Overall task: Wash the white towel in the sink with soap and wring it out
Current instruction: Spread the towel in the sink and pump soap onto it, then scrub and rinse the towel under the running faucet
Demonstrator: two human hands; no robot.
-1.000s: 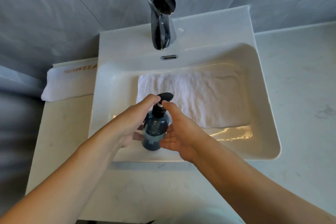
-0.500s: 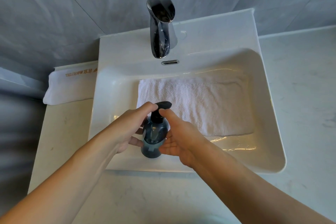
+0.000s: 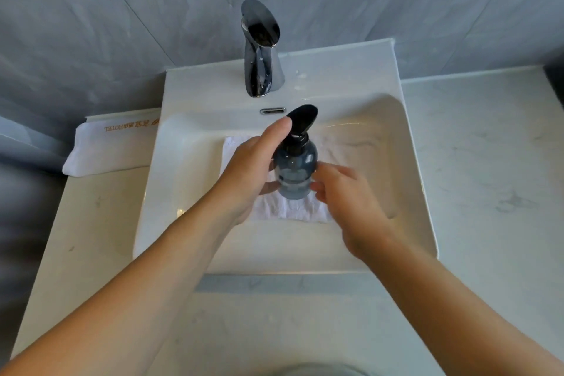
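Folded cloth (image 3: 113,146) with "HOTEL" lettering lies on the counter (image 3: 85,223) at the far left, touching the sink's (image 3: 189,94) left edge. Next comes the left hand (image 3: 253,168), wrapped round the left side of the soap bottle (image 3: 294,172), its thumb raised beside the black pump head (image 3: 300,120). It holds the bottle upright above the basin. Under both, the white towel (image 3: 293,210) lies flat on the sink floor, its near edge showing below the bottle and more of it blurred to the right. Chrome tap (image 3: 261,49) stands at the back rim, above the overflow slot (image 3: 272,110). Right of the bottle, the right hand (image 3: 351,201) hangs over the basin with fingers loosely curled and apart; its fingertips (image 3: 320,185) are at the bottle's lower right side, but blur hides whether they touch. Pale counter continues to the right of the sink.
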